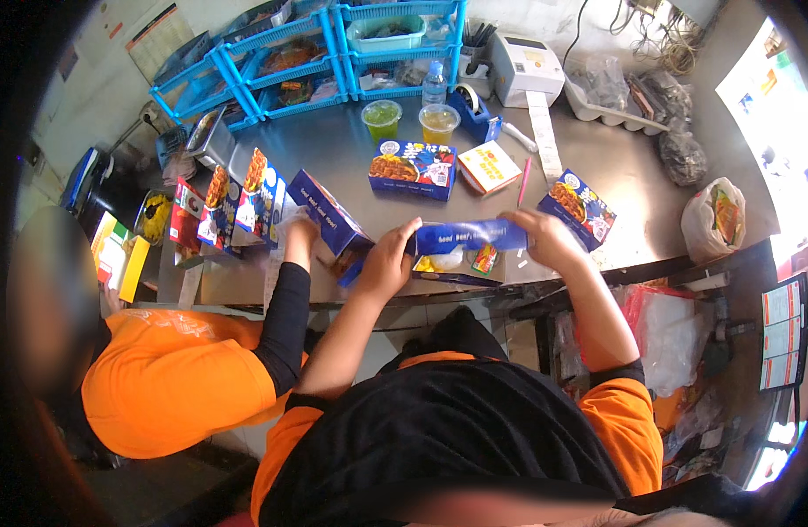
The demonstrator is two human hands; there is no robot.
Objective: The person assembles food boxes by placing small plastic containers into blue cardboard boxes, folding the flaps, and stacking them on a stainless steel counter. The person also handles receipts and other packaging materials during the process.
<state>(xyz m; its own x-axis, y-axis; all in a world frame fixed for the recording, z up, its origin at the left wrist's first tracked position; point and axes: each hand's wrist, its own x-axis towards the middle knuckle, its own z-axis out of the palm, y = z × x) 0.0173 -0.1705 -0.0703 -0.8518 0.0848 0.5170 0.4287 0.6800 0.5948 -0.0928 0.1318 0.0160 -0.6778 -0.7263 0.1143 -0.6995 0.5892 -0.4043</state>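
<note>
A blue printed cardboard meal box (471,236) stands at the counter's front edge, its lid part-way raised. My left hand (392,258) grips the left end of the lid and my right hand (550,241) the right end. Beneath the lid, some yellow food, a rounded white item and a small printed sachet (485,259) show inside. The lid covers the back of the box. Behind it sit a closed blue box (412,170) and a small white and orange box (489,166). Another closed blue box (578,207) lies just past my right hand.
A co-worker in an orange shirt (180,375) reaches in from the left beside open boxes (259,197). Two lidded drink cups (381,121), a tape dispenser (475,113) and a label printer (528,69) stand at the back. A plastic bag (713,217) sits far right.
</note>
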